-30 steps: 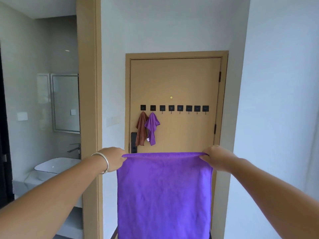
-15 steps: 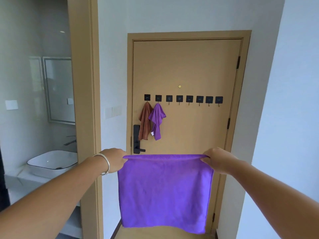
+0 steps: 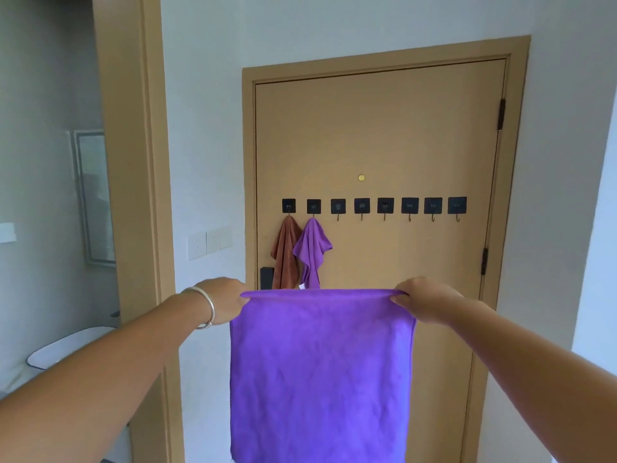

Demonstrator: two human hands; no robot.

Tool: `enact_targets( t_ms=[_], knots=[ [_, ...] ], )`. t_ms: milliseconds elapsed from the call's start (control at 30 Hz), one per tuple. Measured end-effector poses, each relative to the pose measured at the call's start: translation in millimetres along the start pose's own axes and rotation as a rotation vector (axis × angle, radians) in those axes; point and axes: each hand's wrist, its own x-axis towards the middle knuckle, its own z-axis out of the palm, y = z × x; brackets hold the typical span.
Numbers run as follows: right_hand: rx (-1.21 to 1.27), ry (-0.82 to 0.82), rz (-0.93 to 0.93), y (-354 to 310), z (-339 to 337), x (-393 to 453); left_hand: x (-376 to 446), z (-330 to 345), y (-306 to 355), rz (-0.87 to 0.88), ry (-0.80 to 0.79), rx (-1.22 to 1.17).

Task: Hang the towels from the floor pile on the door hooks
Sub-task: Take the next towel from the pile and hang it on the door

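Both arms outstretched, left hand (image 3: 224, 299) and right hand (image 3: 425, 299) pinching.

The big towel (image 3: 320, 372) is purple. On the tan door (image 3: 380, 135) hang a brown towel (image 3: 283, 252) and a small purple towel (image 3: 312, 250). The hooks (image 3: 362, 206) are black.

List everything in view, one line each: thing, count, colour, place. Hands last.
Door: one, tan, straight ahead, closed.
Hooks: eight, black, in a row across the door.
Brown towel: one, on the leftmost hook.
Small purple towel: one, on the second hook.
Held purple towel: one, spread in front of the door.
Door lock: one, black, door's left edge.
Wall switches: one white panel, left of the door.
Basin: one, white, lower left.
Mirror: one, left room.
Left hand: pinches the towel's top left corner; silver bangle on wrist.
Right hand: pinches the top right corner.
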Motion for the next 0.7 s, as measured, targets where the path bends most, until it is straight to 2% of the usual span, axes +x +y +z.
enact_targets(
  t_ms=[200,400,700],
  knots=[
    [0.027,0.032,-0.013,13,4,69,63,5,-8,-0.006,0.018,0.009],
    [0.004,-0.004,-0.006,19,41,132,135,37,-25,-0.010,-0.032,-0.007],
    [-0.055,-0.043,0.094,29,75,230,263,66,-54,0.115,-0.021,-0.125]
  ],
)
